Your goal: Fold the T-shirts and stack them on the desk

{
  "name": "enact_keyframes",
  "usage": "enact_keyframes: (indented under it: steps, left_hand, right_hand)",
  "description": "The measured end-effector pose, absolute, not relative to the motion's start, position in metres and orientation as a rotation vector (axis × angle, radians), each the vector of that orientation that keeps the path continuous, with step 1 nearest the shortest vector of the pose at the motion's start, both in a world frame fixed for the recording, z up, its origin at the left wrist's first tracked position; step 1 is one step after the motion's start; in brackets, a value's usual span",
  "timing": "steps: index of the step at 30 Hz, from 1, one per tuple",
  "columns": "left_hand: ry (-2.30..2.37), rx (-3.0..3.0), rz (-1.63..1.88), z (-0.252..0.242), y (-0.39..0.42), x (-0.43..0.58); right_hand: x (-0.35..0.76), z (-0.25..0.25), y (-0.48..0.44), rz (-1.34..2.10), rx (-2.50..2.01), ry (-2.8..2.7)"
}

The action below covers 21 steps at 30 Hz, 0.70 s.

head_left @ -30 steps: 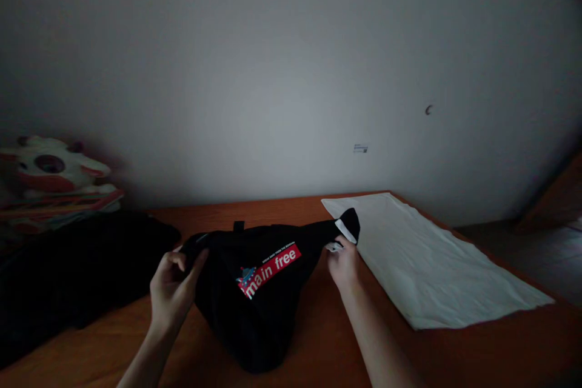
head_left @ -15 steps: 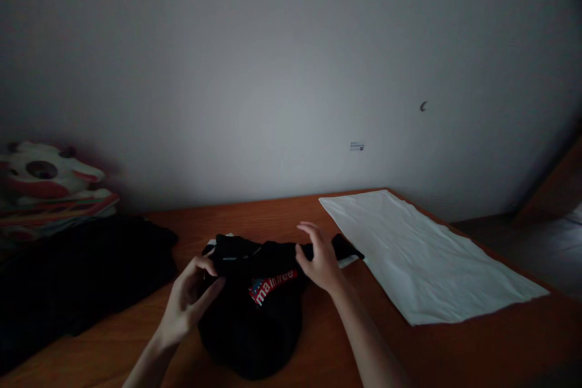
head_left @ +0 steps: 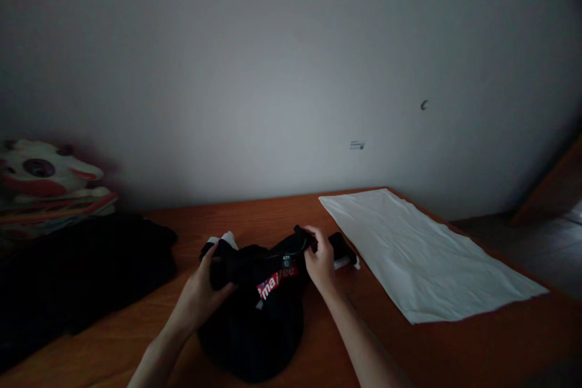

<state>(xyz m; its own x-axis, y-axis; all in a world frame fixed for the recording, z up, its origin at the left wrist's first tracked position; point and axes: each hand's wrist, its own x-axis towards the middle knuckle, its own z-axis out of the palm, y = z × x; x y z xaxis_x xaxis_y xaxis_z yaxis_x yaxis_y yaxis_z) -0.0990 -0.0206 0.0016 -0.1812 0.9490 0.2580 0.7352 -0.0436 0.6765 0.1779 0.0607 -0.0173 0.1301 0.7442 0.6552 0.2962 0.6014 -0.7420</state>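
wooden table (head_left: 218, 218): black shirt (head_left: 254, 330), white cloth (head_left: 430, 257), dark fabric (head_left: 104, 273)

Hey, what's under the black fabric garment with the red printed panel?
A brown, wood-look tabletop shows around the black fabric garment; whatever lies directly beneath is covered, so I can't tell.

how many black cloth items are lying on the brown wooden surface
2, as far as shows: the black garment with a red print, between the left hand and right hand, and the rumpled black cloth at far left. Its folds may hide more.
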Motion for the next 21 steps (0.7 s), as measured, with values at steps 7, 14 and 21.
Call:
enact_keyframes:
  steps: [7,14,21]
  left_hand:
    - [2.055,2.069,1.404,0.008,-0.021,-0.108]
    - [1.846,1.841,1.989,0.033,-0.033,-0.11]
    - [1.933,1.509,1.383,0.025,-0.031,-0.101]
  right_hand:
    - [0.201,-0.019,0.074,0.353,-1.093,-1.057]
    - [0.207,-0.027,0.08,0.344,-1.151,-1.039]
    - [0.204,-0.034,0.071,0.56,-1.441,-1.56]
